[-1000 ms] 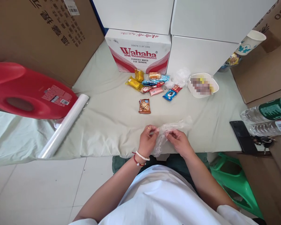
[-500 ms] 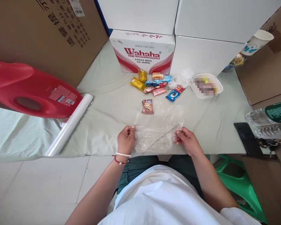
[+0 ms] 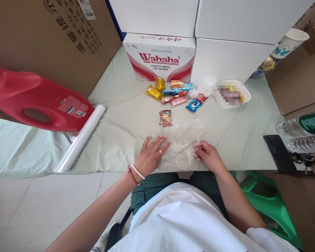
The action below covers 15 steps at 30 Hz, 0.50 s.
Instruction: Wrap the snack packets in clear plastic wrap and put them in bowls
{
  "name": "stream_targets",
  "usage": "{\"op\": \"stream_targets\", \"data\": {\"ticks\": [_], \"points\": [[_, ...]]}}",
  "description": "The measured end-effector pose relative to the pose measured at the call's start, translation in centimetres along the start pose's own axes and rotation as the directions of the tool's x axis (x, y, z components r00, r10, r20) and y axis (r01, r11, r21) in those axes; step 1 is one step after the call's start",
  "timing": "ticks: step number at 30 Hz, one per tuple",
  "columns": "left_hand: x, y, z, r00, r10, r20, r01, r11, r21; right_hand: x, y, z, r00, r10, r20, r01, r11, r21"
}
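Observation:
A thin, clear sheet of plastic film (image 3: 182, 148) lies crumpled on the cloth near the table's front edge. My left hand (image 3: 152, 154) rests palm down on its left part, fingers stretched out. At the right side of the film, my right hand (image 3: 206, 154) pinches its edge between thumb and fingers. Just beyond the film lies a small brown snack packet (image 3: 165, 118). Farther back is a group of wrapped snacks, among them a yellow packet (image 3: 154, 92), a pink packet (image 3: 178, 101) and a blue packet (image 3: 193, 105).
A roll of plastic film (image 3: 80, 140) lies left, beside a large red jug (image 3: 39, 101). Behind stands a Wahaha carton (image 3: 160, 57). To the right are a white dish (image 3: 248, 94), a black phone (image 3: 279, 154), water bottles (image 3: 301, 126) and keys (image 3: 306, 160). A green stool (image 3: 275, 206) stands below.
My left hand has let go of the film's left edge and now lies flat on it, farther right. The right hand still pinches the film at nearly the same place.

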<state>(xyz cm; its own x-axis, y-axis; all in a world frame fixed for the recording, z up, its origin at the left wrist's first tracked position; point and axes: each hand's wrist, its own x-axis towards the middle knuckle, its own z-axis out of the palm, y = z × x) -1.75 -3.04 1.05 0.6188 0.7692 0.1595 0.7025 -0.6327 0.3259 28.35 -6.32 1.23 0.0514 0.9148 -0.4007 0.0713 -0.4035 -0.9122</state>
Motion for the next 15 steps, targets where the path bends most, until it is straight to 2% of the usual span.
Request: {"op": "stream_targets", "data": {"ticks": [2,4,6,7,8,9,11,13,15], "points": [[0.0,-1.1,0.3,0.997,-0.039,0.059,0.039,0.999,-0.003,-0.2,0.3,-1.3,0.999,-0.014,-0.034,0.012,0.999,-0.041],[-0.3,-1.9,0.5,0.994,-0.054,0.098,0.054,0.999,-0.004,-0.6,0.3,-2.6,0.989,-0.063,-0.135,0.041,0.986,-0.159],[-0.7,-2.2,0.7,0.991,-0.035,0.128,0.034,0.999,0.007,-1.4,-0.5,-3.2,0.942,-0.208,-0.265,0.106,0.930,-0.353],[-0.8,-2.2,0.7,0.990,-0.021,0.141,0.018,1.000,0.018,-1.8,-1.1,-3.1,0.906,-0.315,-0.282,0.163,0.876,-0.454],[-0.9,-2.0,0.8,0.988,-0.006,0.151,0.002,1.000,0.031,-2.2,-1.7,-2.7,0.872,-0.426,-0.240,0.243,0.803,-0.544],[-1.0,-1.8,0.8,0.987,0.005,0.159,-0.012,0.999,0.046,-2.5,-2.4,-2.0,0.842,-0.523,-0.134,0.344,0.711,-0.613],[-1.0,-1.4,0.8,0.987,0.012,0.159,-0.025,0.996,0.080,-2.9,-3.4,-0.2,0.773,-0.602,0.198,0.558,0.498,-0.663],[-1.1,-1.5,0.8,0.990,0.001,0.139,-0.018,0.993,0.120,-2.8,-3.5,1.3,0.709,-0.513,0.484,0.682,0.327,-0.654],[-1.5,-2.0,0.7,0.993,-0.009,0.117,-0.009,0.988,0.152,-2.7,-2.7,1.5,0.719,-0.373,0.586,0.687,0.252,-0.682]]}}
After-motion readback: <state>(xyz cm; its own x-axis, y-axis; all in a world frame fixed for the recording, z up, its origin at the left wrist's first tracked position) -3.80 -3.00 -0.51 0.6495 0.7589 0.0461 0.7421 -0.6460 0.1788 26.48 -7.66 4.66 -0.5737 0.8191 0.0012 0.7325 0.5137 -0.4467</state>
